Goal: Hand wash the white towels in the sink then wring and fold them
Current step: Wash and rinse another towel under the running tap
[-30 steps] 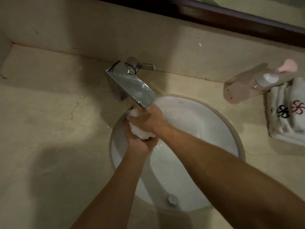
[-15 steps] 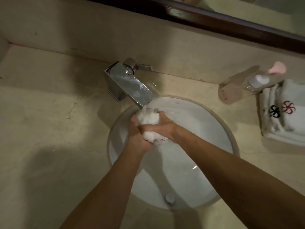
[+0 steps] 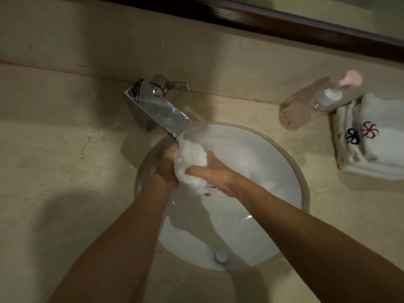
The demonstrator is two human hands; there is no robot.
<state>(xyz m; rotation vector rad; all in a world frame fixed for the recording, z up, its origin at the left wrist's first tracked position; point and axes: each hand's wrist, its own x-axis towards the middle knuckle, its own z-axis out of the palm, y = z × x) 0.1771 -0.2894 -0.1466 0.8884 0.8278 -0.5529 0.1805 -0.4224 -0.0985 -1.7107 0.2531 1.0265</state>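
Observation:
A bunched, wet white towel (image 3: 190, 161) is held over the round white sink (image 3: 273, 162), right under the spout of the chrome faucet (image 3: 156, 110). Water runs from the spout onto the towel's top. My left hand (image 3: 166, 167) grips the towel from the left, partly hidden behind it. My right hand (image 3: 215, 174) grips it from the right, fingers curled round its lower part. A stack of folded white towels (image 3: 376, 147) with dark blue and red embroidered marks lies on the counter at the right.
A clear pump bottle (image 3: 310, 103) with a pink top lies on the beige stone counter (image 3: 54, 149) between the sink and the folded stack. The drain plug (image 3: 220, 256) sits at the basin's near side. A dark-framed mirror (image 3: 284, 20) runs along the back wall.
The towel has come out from under my right hand and shows more. My hands have turned round it and shifted slightly under the running water.

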